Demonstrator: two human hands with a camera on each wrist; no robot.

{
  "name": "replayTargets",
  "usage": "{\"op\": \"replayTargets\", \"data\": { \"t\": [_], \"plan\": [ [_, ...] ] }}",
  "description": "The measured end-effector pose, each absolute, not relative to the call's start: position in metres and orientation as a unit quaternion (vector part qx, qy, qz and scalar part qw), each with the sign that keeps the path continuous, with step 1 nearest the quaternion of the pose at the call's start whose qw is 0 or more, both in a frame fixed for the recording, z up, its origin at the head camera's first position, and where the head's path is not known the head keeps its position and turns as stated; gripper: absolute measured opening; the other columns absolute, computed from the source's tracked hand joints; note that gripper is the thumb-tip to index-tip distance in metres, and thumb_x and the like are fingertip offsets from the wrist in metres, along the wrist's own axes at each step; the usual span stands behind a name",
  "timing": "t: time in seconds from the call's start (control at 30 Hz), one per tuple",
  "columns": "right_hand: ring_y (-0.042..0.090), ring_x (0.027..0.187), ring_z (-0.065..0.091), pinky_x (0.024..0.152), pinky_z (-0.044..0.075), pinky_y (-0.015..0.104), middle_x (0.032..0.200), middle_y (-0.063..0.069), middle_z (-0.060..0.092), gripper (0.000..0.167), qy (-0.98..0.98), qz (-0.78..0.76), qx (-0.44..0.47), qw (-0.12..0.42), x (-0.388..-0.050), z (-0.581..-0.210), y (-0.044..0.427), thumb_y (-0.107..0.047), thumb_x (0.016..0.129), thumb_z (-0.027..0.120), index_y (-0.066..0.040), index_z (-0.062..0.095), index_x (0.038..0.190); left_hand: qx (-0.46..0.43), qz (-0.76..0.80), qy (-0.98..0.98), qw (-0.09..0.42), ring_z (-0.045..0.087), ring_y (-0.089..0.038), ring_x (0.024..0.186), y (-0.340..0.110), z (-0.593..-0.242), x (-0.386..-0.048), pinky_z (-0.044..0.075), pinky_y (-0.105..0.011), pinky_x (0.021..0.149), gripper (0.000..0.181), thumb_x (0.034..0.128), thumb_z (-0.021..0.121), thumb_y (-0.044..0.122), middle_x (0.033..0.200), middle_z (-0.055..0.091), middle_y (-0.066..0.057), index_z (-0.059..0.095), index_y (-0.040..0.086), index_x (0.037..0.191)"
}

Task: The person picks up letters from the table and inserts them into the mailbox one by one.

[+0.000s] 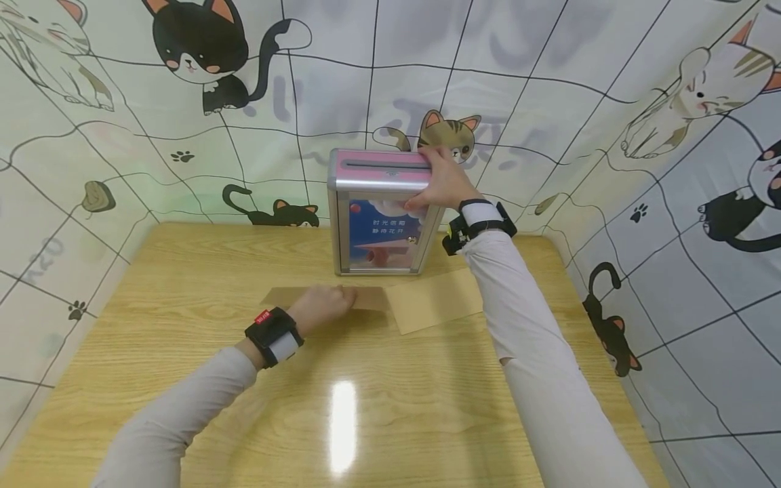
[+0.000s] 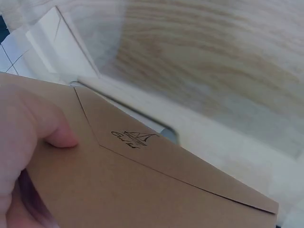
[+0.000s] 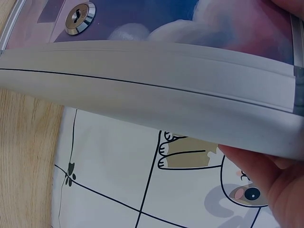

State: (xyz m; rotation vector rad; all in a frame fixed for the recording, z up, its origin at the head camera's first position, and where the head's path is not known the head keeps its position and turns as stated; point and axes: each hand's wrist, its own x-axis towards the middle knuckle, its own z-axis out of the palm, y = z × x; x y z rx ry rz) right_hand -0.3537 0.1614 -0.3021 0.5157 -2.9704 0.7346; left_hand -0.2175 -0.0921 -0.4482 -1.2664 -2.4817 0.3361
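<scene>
A mailbox (image 1: pixel 342 227) with a pink and silver top and a blue picture front stands upright on the table. My right hand (image 1: pixel 448 179) grips its top right corner; in the right wrist view that hand (image 3: pixel 278 187) is partly cut off beside the silver side of the mailbox (image 3: pixel 142 71). My left hand (image 1: pixel 322 308) pinches a brown envelope (image 1: pixel 369 298) low in front of the mailbox. Close up, the left wrist view shows my thumb on the envelope (image 2: pixel 156 190), whose pointed flap bears a printed sailboat. A second, lighter envelope (image 1: pixel 433 301) lies flat to the right.
A slot (image 1: pixel 384 165) runs along the mailbox's top, and a keyed lock (image 3: pixel 80 18) sits on its front. The wooden table (image 1: pixel 415 413) meets a cat-printed wall covering (image 1: pixel 329 95) behind and at both sides.
</scene>
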Motion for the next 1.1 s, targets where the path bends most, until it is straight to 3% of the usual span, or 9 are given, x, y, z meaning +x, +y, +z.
{"op": "replayTargets", "data": {
  "t": [0.23, 0.53, 0.73, 0.97, 1.1],
  "plan": [
    [0.030, 0.110, 0.042, 0.095, 0.038, 0.044, 0.134, 0.015, 0.030, 0.108, -0.956, 0.240, 0.165, 0.018, -0.354, -0.302, 0.162, -0.034, 0.051, 0.084, -0.013, 0.029, 0.141, -0.446, 0.117, -0.874, 0.154, 0.043, -0.008, 0.047, -0.084, -0.435, -0.219, 0.034, -0.018, 0.034, 0.023, 0.0776, 0.061, -0.003, 0.061, 0.057, -0.003, 0.060, 0.006, 0.099],
    [0.029, 0.110, 0.042, 0.095, 0.038, 0.044, 0.134, 0.014, 0.030, 0.108, -0.955, 0.246, 0.165, 0.016, -0.355, -0.304, 0.162, -0.033, 0.051, 0.084, -0.013, 0.029, 0.141, -0.440, 0.128, -0.876, 0.153, 0.034, -0.005, 0.043, -0.075, -0.423, -0.217, 0.031, -0.016, 0.035, 0.017, 0.0783, 0.059, -0.002, 0.053, 0.047, 0.003, 0.060, 0.008, 0.093],
    [0.030, 0.111, 0.041, 0.095, 0.038, 0.044, 0.134, 0.015, 0.029, 0.107, -0.955, 0.247, 0.164, 0.012, -0.355, -0.302, 0.163, -0.033, 0.052, 0.084, -0.013, 0.028, 0.141, -0.433, 0.141, -0.882, 0.124, 0.030, -0.005, 0.041, -0.067, -0.418, -0.215, 0.031, -0.016, 0.035, 0.023, 0.0803, 0.058, 0.000, 0.055, 0.045, 0.003, 0.059, 0.007, 0.102],
    [0.030, 0.110, 0.041, 0.095, 0.038, 0.044, 0.133, 0.015, 0.030, 0.108, -0.955, 0.246, 0.165, 0.011, -0.354, -0.301, 0.162, -0.034, 0.052, 0.084, -0.013, 0.028, 0.142, -0.439, 0.152, -0.868, 0.175, 0.037, -0.005, 0.041, -0.060, -0.411, -0.214, 0.035, -0.017, 0.035, 0.014, 0.0825, 0.058, 0.004, 0.055, 0.050, 0.003, 0.064, 0.011, 0.093],
    [0.030, 0.111, 0.041, 0.095, 0.038, 0.044, 0.134, 0.015, 0.029, 0.108, -0.955, 0.246, 0.165, 0.012, -0.355, -0.302, 0.162, -0.035, 0.052, 0.083, -0.012, 0.028, 0.142, -0.439, 0.160, -0.866, 0.179, 0.039, -0.005, 0.041, -0.056, -0.408, -0.213, 0.036, -0.017, 0.035, 0.015, 0.0832, 0.059, 0.007, 0.057, 0.053, 0.003, 0.064, 0.012, 0.096]
  ]
}}
